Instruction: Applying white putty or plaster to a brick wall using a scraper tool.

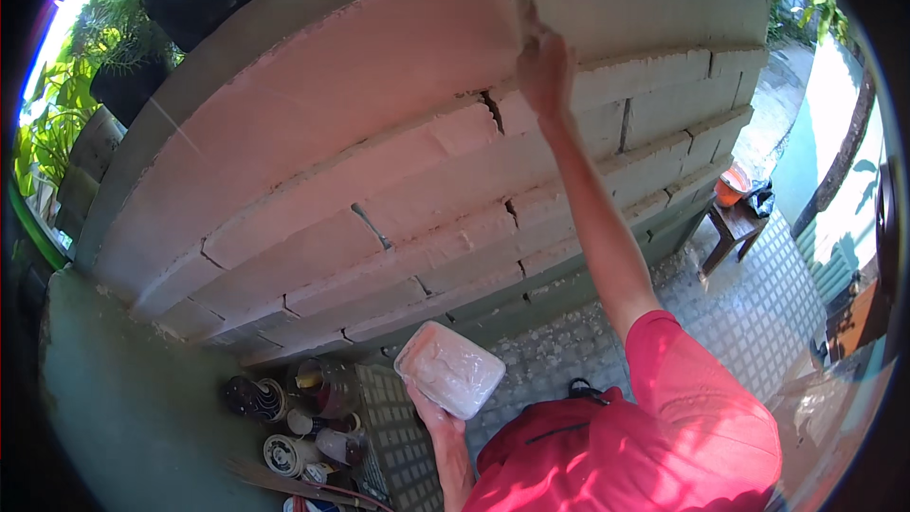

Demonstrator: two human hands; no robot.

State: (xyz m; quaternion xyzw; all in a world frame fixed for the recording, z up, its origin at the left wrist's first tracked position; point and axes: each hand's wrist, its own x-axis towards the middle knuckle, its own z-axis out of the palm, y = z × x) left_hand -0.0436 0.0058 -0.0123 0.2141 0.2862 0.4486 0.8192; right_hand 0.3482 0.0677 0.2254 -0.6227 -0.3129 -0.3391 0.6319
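Observation:
My right hand is raised against the upper band of the block wall, its fingers closed around a thin, motion-blurred tool, likely a brush, at the surface. The band looks pink on the left and paler on the right. Low in the middle, my left hand holds a rectangular plastic tub lined with clear plastic, with pale pink material inside. The wall below has stepped rows of blocks with dark cracks between some.
Potted plants line the upper left ledge. Several buckets and jars stand at the lower left by a green wall. A wooden stool bearing an orange bucket and dark bag stands right on the tiled floor.

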